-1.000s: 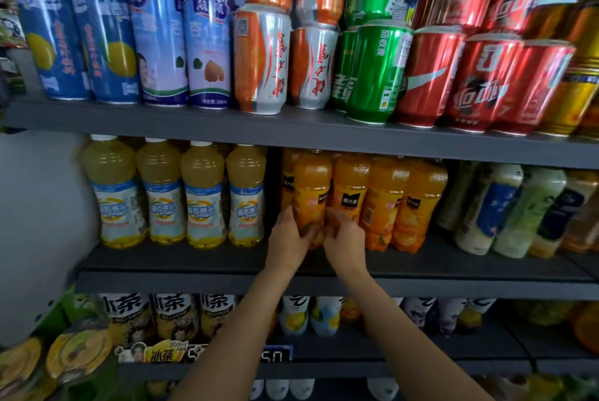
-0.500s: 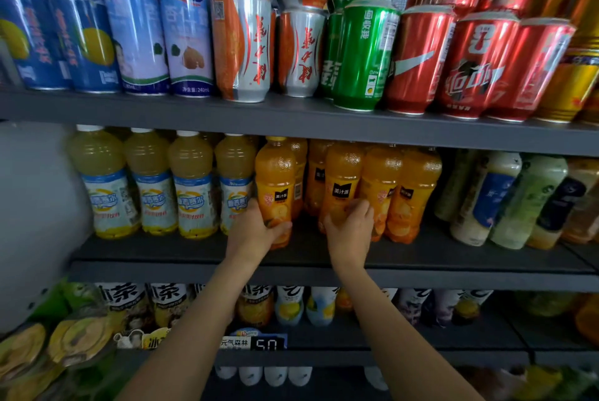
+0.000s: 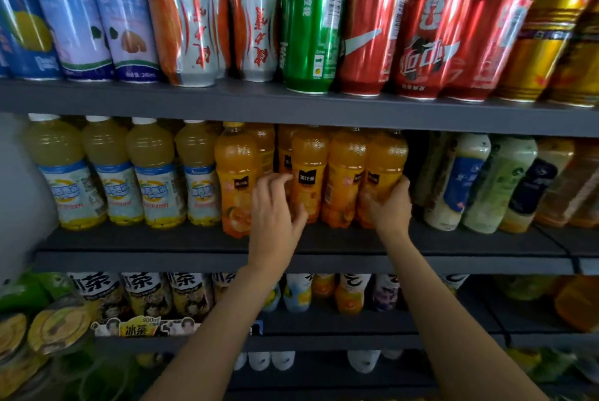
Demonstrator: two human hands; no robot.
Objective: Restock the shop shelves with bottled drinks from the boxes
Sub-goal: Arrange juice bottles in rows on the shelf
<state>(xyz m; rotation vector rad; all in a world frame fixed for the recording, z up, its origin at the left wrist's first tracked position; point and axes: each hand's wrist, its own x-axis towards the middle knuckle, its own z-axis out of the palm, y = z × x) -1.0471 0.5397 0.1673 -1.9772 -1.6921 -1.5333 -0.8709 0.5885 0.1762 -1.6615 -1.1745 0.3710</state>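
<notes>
Several orange juice bottles with black labels stand in a row on the middle shelf [image 3: 291, 243]. My left hand [image 3: 275, 209] is in front of them, between the leftmost orange bottle [image 3: 235, 180] and the second orange bottle [image 3: 309, 154]. Its fingers are spread and relaxed, with the tips at the second bottle's label. My right hand [image 3: 390, 206] grips the lower part of the rightmost orange bottle [image 3: 385, 160], thumb on its left side and fingers round its right side. Every bottle stands upright on the shelf.
Pale yellow juice bottles [image 3: 152, 173] stand left of the orange row, and white and green drink bottles [image 3: 466, 180] stand to the right. Cans [image 3: 311, 34] fill the upper shelf just above the bottle caps. Tea bottles [image 3: 142, 290] line the lower shelf.
My left hand set an orange bottle at the left end of the row, let go and moved right. My right hand shifted from a middle bottle to the rightmost one.
</notes>
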